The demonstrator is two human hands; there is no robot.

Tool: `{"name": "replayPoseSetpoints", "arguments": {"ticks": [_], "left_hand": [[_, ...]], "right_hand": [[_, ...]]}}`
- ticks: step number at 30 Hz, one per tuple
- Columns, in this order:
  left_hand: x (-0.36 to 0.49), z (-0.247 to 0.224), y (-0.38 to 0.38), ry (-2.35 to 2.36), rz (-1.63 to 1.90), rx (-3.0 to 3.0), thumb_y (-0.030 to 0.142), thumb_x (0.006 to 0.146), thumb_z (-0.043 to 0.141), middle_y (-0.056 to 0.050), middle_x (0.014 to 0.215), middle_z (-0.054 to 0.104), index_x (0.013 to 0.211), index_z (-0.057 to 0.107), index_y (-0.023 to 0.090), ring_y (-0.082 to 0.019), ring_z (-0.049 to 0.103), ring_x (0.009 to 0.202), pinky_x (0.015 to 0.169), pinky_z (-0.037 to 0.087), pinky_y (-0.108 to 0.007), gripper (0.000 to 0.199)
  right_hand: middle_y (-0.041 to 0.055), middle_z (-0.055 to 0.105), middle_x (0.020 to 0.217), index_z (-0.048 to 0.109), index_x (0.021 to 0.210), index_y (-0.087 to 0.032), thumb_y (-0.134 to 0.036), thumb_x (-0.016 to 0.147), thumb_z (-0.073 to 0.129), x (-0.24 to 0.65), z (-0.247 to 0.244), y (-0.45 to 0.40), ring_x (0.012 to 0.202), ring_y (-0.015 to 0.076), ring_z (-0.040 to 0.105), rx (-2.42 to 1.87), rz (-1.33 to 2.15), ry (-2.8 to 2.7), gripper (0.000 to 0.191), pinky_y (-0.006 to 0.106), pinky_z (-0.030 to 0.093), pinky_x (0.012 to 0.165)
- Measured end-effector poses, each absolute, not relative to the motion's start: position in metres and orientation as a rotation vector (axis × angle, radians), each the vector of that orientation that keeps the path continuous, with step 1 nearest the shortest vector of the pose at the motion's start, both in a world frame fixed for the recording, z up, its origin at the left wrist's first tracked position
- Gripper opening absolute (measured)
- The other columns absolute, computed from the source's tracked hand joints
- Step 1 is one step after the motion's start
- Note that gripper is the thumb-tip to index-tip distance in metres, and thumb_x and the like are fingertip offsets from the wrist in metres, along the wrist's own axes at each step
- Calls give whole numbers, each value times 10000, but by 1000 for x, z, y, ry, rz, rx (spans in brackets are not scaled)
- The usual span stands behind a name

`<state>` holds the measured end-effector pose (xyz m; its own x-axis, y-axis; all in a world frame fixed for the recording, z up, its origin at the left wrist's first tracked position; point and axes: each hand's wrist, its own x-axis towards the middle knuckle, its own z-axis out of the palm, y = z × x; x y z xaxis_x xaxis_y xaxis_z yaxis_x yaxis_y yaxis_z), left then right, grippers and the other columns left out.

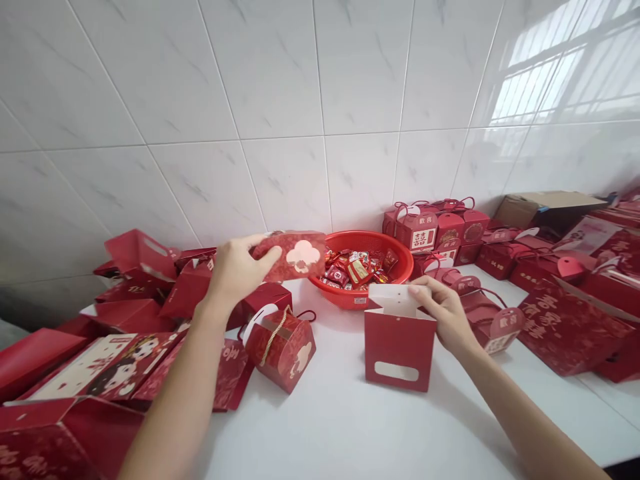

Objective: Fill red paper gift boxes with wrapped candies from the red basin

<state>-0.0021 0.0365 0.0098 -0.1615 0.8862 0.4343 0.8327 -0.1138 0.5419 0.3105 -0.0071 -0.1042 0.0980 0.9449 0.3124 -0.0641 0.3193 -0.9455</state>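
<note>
Nearest left sits an angular red cardboard box point(97, 427); left fingers point(271, 257) grip a cloud-printed red cardboard carton point(299, 256); a perforated red plastic basket point(334, 295) holds wrapped sweets point(356, 272); right fingers point(418, 291) pinch an upright, white-lined red box point(399, 343) on the white counter point(320, 427).

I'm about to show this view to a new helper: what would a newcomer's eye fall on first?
Probably the bright red basket of wrapped candies, near the middle before the pale tiled wall. To its left, the left hand holds a cloud-marked carton; at its front right, the right hand grips an open red box. Corded gift boxes cluster farther right.
</note>
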Motion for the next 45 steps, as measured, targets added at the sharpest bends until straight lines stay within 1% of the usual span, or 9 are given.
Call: {"name": "replayPoseSetpoints", "arguments": {"ticks": [5,9,13,15,20,24,32,38,45], "left_hand": [[-8,-13,82,2249,919,2220,316,874,518,-69,713,668,712,637,189,-244,630,747,658,401,-318,238],[-6,-34,107,2286,740,2178,334,910,489,-151,966,750,932,714,158,-320,681,964,792,489,-359,286],[1,-38,92,1969,1044,2293,380,890,527,-158,1139,705,1118,691,144,-303,659,1064,955,493,-402,366],[10,-35,68,1567,1131,2380,435,890,546,-107,1178,685,1047,714,195,-263,653,1076,977,499,-379,332],[36,-32,12,1149,644,2415,463,943,515,-37,1427,537,830,742,252,-285,526,1296,1003,494,-382,331],[43,-45,10,1094,643,2313,381,904,598,-32,1347,598,870,703,240,-258,570,1236,1043,465,-384,179],[41,-61,16,1047,805,2080,424,902,626,-23,1139,706,1148,656,264,-206,651,1078,916,534,-312,295],[38,-59,15,1055,827,2017,476,922,578,-36,1007,731,1139,653,235,-203,684,965,818,566,-303,334],[26,-37,52,1064,896,2078,476,876,599,-52,983,762,1005,700,191,-220,715,913,858,555,-335,328]], "right_hand": [[-25,491,613,611,753,-178,-507,855,650,266,-95,4,525,99,430,-900,882,-1470,347,218,357,480],[7,601,719,644,827,-188,-473,901,597,242,-92,16,621,130,539,-822,810,-1622,298,237,432,555],[36,683,882,670,885,-199,-436,905,605,242,-87,32,794,170,625,-774,757,-1665,246,280,505,713],[37,682,853,662,882,-193,-448,898,608,251,-84,46,787,173,635,-755,766,-1619,261,292,515,729],[37,699,854,634,888,-184,-359,881,568,278,-80,103,780,171,652,-1092,591,-1561,187,282,513,723],[47,708,847,623,820,-182,-192,751,655,284,-87,150,831,197,662,-1485,500,-1632,76,288,487,757],[36,656,671,519,539,-204,-77,414,826,258,-111,189,826,265,655,-1687,642,-1775,355,294,444,696],[-28,506,492,468,473,-200,-112,523,770,259,-110,186,660,173,562,-1417,798,-1674,318,258,402,634],[-26,595,672,484,663,-215,-418,675,716,273,-99,164,682,157,594,-883,1042,-1130,308,310,541,674]]}}
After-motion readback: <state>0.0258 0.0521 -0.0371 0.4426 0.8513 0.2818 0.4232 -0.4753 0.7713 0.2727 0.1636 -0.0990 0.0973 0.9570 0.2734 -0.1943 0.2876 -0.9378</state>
